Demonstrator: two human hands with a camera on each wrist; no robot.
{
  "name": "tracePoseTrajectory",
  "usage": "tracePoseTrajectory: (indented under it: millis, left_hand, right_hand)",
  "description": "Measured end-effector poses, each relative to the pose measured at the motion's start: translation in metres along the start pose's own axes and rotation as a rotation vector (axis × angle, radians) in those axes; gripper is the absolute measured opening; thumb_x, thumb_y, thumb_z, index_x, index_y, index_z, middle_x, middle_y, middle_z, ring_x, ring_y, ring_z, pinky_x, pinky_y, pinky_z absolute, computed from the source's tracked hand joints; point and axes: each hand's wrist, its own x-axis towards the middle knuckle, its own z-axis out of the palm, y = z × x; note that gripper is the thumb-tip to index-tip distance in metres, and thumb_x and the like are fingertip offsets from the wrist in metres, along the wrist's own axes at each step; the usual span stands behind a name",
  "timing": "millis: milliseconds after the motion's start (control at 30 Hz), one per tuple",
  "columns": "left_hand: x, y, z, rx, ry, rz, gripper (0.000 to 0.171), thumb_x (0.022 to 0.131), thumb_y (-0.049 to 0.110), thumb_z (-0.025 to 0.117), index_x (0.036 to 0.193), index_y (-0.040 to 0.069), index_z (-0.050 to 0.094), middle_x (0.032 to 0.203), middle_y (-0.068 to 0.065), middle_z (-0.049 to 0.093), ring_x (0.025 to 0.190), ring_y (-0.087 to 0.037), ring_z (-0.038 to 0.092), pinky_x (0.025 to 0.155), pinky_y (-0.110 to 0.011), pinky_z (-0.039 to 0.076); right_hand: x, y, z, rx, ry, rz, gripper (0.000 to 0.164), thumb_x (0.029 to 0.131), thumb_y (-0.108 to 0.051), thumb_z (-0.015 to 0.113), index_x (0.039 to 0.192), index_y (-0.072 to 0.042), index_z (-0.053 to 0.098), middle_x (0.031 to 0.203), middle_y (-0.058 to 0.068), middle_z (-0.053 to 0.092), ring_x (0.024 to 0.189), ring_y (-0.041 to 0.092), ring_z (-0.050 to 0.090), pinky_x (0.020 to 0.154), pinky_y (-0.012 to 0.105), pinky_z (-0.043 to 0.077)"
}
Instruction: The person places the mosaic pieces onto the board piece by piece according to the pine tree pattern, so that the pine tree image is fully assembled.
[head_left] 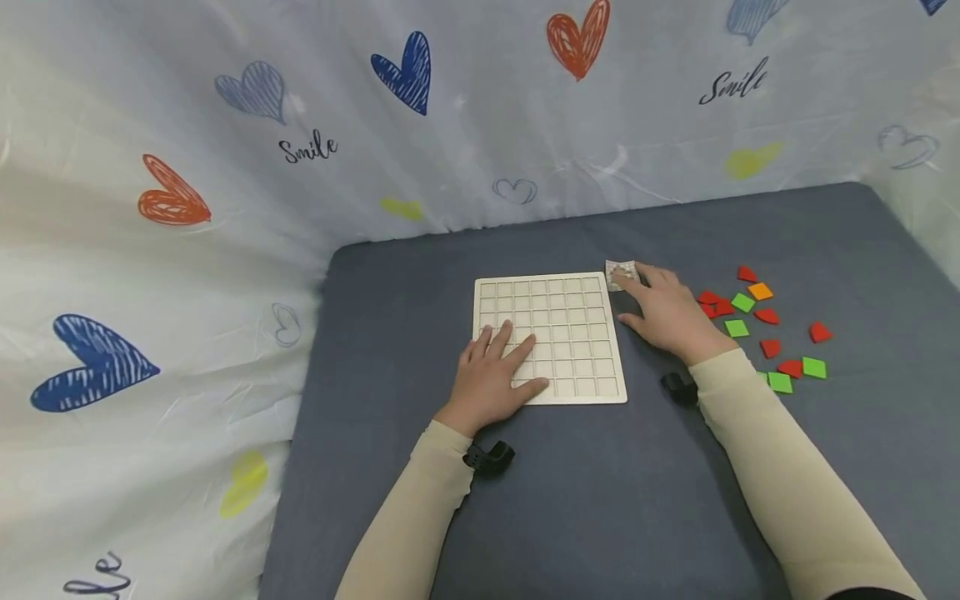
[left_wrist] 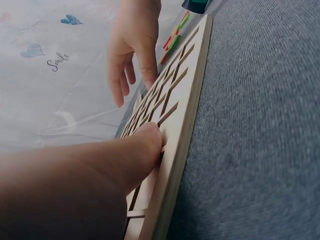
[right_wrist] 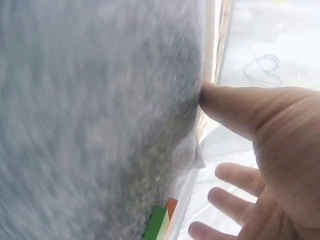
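A pale wooden board (head_left: pixel 581 340) with a grid of square recesses lies flat on the table. My left hand (head_left: pixel 486 385) rests on its lower left part with fingers spread, and in the left wrist view the thumb (left_wrist: pixel 145 142) presses near the board's edge. Beside the board's far right corner is a small printed paper card (head_left: pixel 615 269). My right hand (head_left: pixel 667 315) reaches over to this card, its extended index fingertip touching it. In the right wrist view the other fingers (right_wrist: pixel 232 205) are spread and hold nothing; the card's far side is partly hidden by the hand.
To the right lie several loose flat pieces: red ones (head_left: pixel 820 332), green ones (head_left: pixel 813 367) and an orange one (head_left: pixel 761 291). A grey cloth (head_left: pixel 570 500) covers the table. A white curtain (head_left: pixel 480 108) with printed hearts hangs behind and at the left.
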Motion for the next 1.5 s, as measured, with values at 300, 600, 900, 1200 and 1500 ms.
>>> tracePoseTrajectory:
  millis: [300, 600, 900, 1200, 1500]
  left_hand:
    - [0.001, 0.008, 0.0, -0.032, -0.016, -0.027, 0.075, 0.101, 0.068, 0.053, 0.166, 0.035, 0.034, 0.178, -0.003, 0.008, 0.164, -0.033, -0.002, 0.13, -0.062, 0.007]
    - [0.0, 0.016, 0.002, -0.075, -0.017, -0.079, 0.072, 0.104, 0.06, 0.056, 0.166, 0.029, 0.036, 0.177, -0.006, 0.007, 0.163, -0.036, -0.003, 0.127, -0.068, 0.006]
    - [-0.002, 0.031, 0.001, -0.078, -0.012, -0.133, 0.069, 0.105, 0.057, 0.054, 0.166, 0.03, 0.035, 0.178, -0.006, 0.007, 0.163, -0.036, -0.003, 0.127, -0.069, 0.01]
    - [-0.002, 0.036, 0.001, -0.045, 0.001, -0.151, 0.07, 0.105, 0.058, 0.055, 0.166, 0.029, 0.036, 0.177, -0.008, 0.011, 0.163, -0.038, 0.002, 0.125, -0.07, 0.014]
    - [-0.001, 0.017, -0.003, 0.095, -0.001, -0.042, 0.068, 0.105, 0.064, 0.05, 0.164, 0.032, 0.038, 0.176, -0.007, 0.02, 0.16, -0.039, 0.019, 0.118, -0.071, 0.029]
  right_hand:
    - [-0.015, -0.005, 0.0, 0.025, -0.007, -0.007, 0.064, 0.1, -0.019, 0.073, 0.158, -0.009, 0.048, 0.163, 0.031, 0.032, 0.148, 0.057, 0.028, 0.115, 0.076, 0.03]
    - [-0.018, -0.005, 0.006, 0.013, -0.038, -0.05, 0.062, 0.102, -0.019, 0.069, 0.159, -0.008, 0.047, 0.16, 0.03, 0.041, 0.144, 0.054, 0.038, 0.112, 0.075, 0.036]
    - [-0.018, -0.003, 0.007, 0.005, -0.041, -0.054, 0.057, 0.103, -0.017, 0.068, 0.156, -0.008, 0.051, 0.16, 0.029, 0.041, 0.144, 0.054, 0.038, 0.113, 0.075, 0.035]
    - [-0.015, -0.005, 0.006, 0.024, -0.031, -0.029, 0.065, 0.101, -0.017, 0.07, 0.16, -0.007, 0.044, 0.165, 0.027, 0.035, 0.147, 0.054, 0.033, 0.115, 0.075, 0.032]
    - [-0.014, 0.0, 0.008, 0.041, -0.079, 0.01, 0.063, 0.103, -0.023, 0.067, 0.16, -0.008, 0.045, 0.168, 0.026, 0.03, 0.152, 0.056, 0.024, 0.122, 0.074, 0.019]
